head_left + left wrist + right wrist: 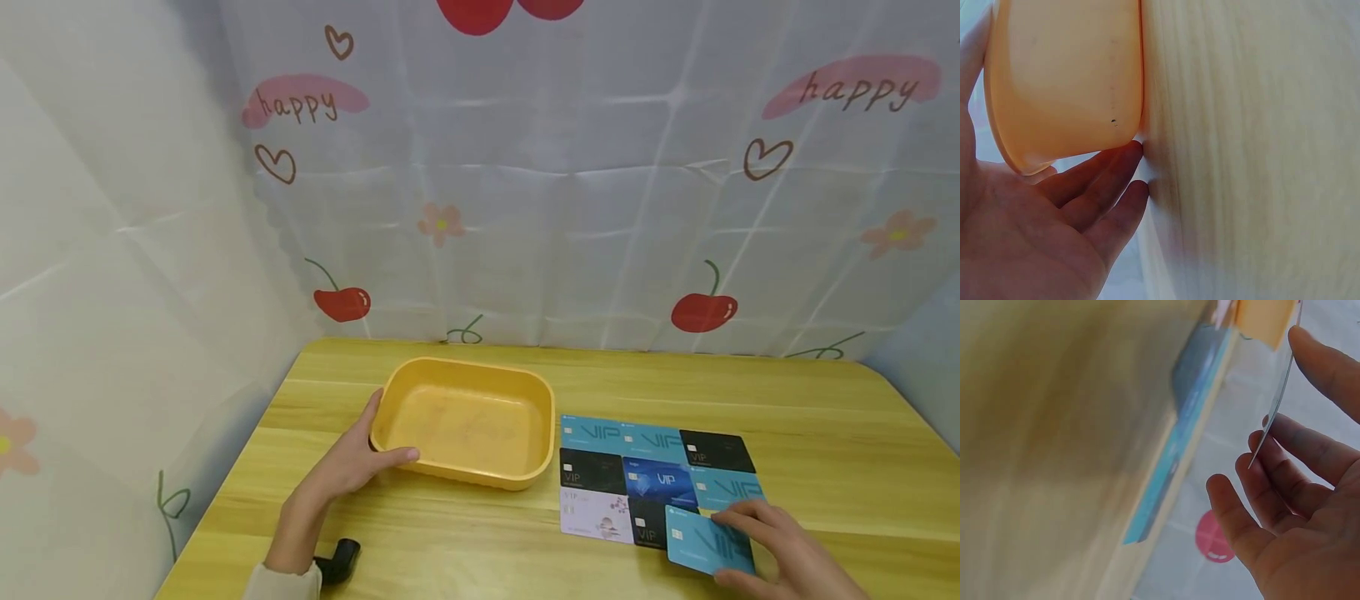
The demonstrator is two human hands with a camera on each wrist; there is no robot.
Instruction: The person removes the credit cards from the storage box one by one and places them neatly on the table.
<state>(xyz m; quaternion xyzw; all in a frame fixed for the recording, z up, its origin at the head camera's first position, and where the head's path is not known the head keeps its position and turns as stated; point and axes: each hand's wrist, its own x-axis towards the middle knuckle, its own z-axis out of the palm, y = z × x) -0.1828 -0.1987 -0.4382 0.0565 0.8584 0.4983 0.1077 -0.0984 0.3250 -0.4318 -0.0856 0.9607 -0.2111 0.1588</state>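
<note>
My left hand (345,462) grips the near left corner of a yellow plastic basin (465,425), thumb over its rim and fingers along the outer wall. The basin stands on the table with nothing in it. My right hand (795,554) pinches a light-blue VIP card (699,542) between thumb and fingers. In the right wrist view this card (1280,394) is seen nearly edge-on, raised off the table. It overlaps the near right corner of a block of laid-out cards, partly hiding a black card (648,525) and a light-blue card (727,487).
Right of the basin, cards lie edge to edge in rows: light-blue, black, a dark blue one (660,482) in the middle and a pale lilac one (596,514) at near left. A black device (341,562) sits at the left wrist. Printed curtains (555,208) surround the wooden table (450,542).
</note>
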